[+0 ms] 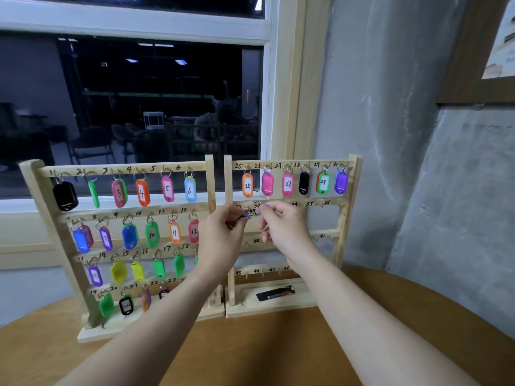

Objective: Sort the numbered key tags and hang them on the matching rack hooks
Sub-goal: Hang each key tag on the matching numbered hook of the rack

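- While both hands work at the second rail of the right-hand pale wooden key rack [287,210], the left hand [223,232] pinches a small purple plastic key tag with a metal split ring [249,213] between thumb and forefinger, and the right hand [281,227], fingers curled, pinches at the ring or a second purple piece beside it; which one I cannot tell.
- That tag sits right at the hooks marked 31 and 32, which the hands partly cover, so it could easily catch the wrong hook and end up under the wrong number.
- Its number faces away or is hidden, so I cannot check the match from here.
- With the ring gripped so lightly, a slip would likely drop the tag to the rack's base tray or the round brown wooden bench [264,352].
- A hard push on the rail could tip the free-standing rack backwards, as I judge it.
- Handwritten rail numbers readable on the right rack: 25 to 30 on top, then 34, 35, 36, then 38, 42, and 43 to 46 lowest.
- On the left-hand wooden rack [122,213] the rails read roughly 1 to 23.
- Tag labels readable: 3, 4, 5, 6, 10, 11, 12, 25, 27, 29.
- Print on the black flat packet [274,293] lying in the right rack's tray is too small to read.
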`<state>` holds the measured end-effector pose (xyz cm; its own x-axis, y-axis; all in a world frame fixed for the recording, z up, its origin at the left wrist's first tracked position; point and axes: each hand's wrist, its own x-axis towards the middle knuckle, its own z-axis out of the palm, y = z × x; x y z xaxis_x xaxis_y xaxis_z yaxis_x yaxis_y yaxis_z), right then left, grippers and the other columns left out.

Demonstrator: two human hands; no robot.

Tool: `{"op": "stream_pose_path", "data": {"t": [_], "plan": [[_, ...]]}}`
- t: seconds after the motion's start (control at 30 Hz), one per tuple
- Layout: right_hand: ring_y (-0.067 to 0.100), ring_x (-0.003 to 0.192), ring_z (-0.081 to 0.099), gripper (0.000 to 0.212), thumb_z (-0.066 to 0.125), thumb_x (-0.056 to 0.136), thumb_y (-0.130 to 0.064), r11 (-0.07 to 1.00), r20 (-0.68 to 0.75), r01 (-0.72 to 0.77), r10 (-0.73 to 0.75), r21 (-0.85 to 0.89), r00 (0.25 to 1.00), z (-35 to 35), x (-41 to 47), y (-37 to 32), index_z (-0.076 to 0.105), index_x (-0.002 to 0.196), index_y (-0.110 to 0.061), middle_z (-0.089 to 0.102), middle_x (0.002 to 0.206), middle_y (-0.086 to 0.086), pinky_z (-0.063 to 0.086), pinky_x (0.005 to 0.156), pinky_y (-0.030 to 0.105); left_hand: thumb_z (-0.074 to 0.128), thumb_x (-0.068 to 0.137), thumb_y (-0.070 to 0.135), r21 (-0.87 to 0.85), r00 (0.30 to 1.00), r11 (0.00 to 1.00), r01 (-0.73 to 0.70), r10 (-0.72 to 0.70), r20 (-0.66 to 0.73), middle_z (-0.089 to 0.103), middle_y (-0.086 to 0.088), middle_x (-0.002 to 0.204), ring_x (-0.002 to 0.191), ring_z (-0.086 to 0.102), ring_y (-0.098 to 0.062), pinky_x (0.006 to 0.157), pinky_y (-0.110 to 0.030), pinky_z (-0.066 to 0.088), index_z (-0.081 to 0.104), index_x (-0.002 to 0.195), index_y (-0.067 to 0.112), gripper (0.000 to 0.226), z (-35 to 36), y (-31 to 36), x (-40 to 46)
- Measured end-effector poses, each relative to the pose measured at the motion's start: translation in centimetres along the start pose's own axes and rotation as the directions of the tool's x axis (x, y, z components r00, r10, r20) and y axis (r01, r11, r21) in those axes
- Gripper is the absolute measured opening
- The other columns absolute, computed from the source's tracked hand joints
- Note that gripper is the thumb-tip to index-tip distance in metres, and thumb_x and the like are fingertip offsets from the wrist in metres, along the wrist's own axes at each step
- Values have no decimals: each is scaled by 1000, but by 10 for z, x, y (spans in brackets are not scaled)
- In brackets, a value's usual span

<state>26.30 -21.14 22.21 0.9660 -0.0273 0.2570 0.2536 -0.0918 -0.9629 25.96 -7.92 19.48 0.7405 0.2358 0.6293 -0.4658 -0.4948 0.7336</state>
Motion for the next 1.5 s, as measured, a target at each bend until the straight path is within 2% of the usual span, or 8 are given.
{"op": "stream_pose_path", "data": {"t": [0.27,0.47,0.67,0.77,0.97,1.23,1.33,1.5], "plan": [[16,41,49,23,54,101,-17,992,16,14,-12,-124,1000,10,6,1,68,84,-10,60,55,-6,40,47,20,71,91,11,-36,998,998,58,-57,24,69,9,75,72,64,-2,64,-10,45,66,88,23,13,2,-8,-7],[16,43,53,24,55,100,-21,971,28,-9,16,-239,999,13,5,8,69,85,-7,63,58,-2,46,52,23,72,91,12,-55,979,982,179,-173,104,75,0,78,79,72,-14,76,-34,58,64,86,21,13,-7,-22,-21],[16,43,52,28,51,102,-22,972,52,-61,75,-226,996,12,-12,16,68,88,-6,63,61,-1,39,44,17,69,91,4,-47,954,967,250,-237,184,76,5,75,72,70,-6,72,-23,56,67,87,16,13,-22,-22,-47],[18,43,53,28,48,104,-20,969,114,-137,163,-207,980,9,-34,22,68,87,-10,63,60,0,36,39,16,69,90,4,-30,936,961,274,-260,236,76,4,79,77,71,-6,74,-26,57,68,88,15,12,-30,-22,-67],[20,46,58,32,46,105,-19,925,230,-74,169,-372,958,-5,-113,35,68,86,-6,67,61,3,46,58,30,68,91,5,37,887,966,254,-248,389,75,6,79,78,70,-5,70,-20,50,68,86,17,13,-61,-15,-131],[11,47,52,32,48,106,-19,903,255,-208,317,-375,913,-13,-242,62,70,85,-8,63,57,1,42,54,24,67,87,17,268,795,902,337,-426,432,71,11,71,67,64,-4,73,-29,54,70,74,22,14,-117,-39,-232],[6,49,54,32,51,104,-21,867,222,-132,266,-480,938,-14,-269,75,68,77,-17,64,57,-1,46,60,28,68,90,22,306,787,885,352,-457,415,71,16,73,71,65,2,75,-26,52,70,74,24,16,-128,-41,-251],[19,70,60,28,45,95,-46,733,164,-39,203,-679,965,-27,-292,90,62,81,-29,64,63,-5,53,67,38,68,92,26,328,762,897,296,-429,485,71,15,77,76,64,3,73,-19,47,69,78,28,14,-139,-34,-277]]}}
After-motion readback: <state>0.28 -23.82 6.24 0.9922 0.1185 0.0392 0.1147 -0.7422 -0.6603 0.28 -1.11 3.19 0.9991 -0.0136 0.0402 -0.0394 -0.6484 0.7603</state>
